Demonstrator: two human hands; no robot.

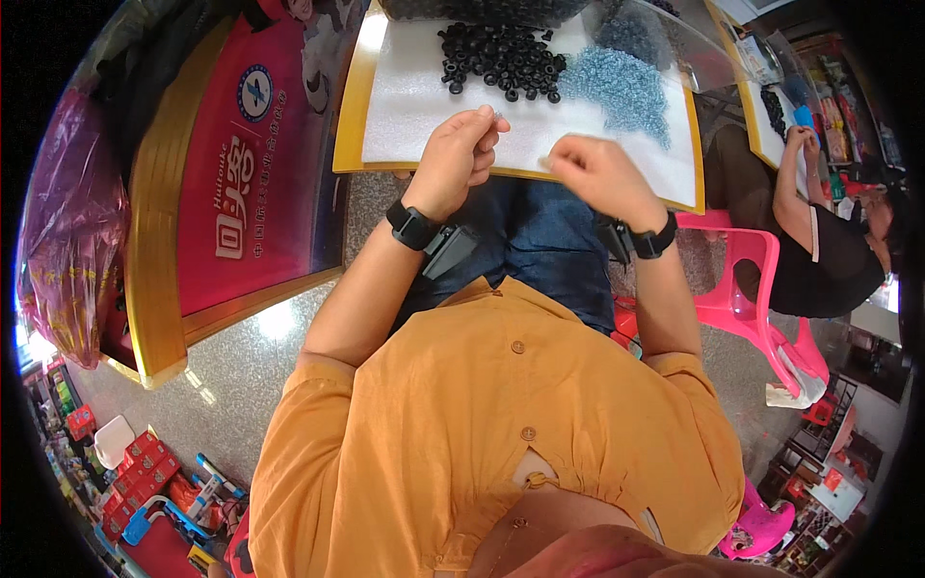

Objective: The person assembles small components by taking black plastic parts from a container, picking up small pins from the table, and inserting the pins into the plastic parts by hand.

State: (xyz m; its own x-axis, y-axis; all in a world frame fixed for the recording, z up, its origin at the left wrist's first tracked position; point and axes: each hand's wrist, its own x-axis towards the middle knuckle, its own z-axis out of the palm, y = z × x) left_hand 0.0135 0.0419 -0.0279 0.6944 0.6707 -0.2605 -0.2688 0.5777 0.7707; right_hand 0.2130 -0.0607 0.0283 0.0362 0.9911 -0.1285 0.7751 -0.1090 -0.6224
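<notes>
My left hand (467,154) is closed above the near edge of the white-topped table (405,125). Its thumb and forefinger pinch a tiny pale piece whose kind I cannot make out. To its right, my right hand (602,173) has its fingers curled in a pinch; what they hold, if anything, is too small to name. Just beyond my left hand lies a heap of small round black parts (506,58). A spread of small translucent light-blue pieces (617,87) lies beyond my right hand.
At the table's far side are a clear bag of dark parts (482,10) and another clear bag (636,34). A pink chair (761,279) stands at the right, near another person in dark clothing (809,241) working at a second table. A red-panelled counter (241,164) stands at the left.
</notes>
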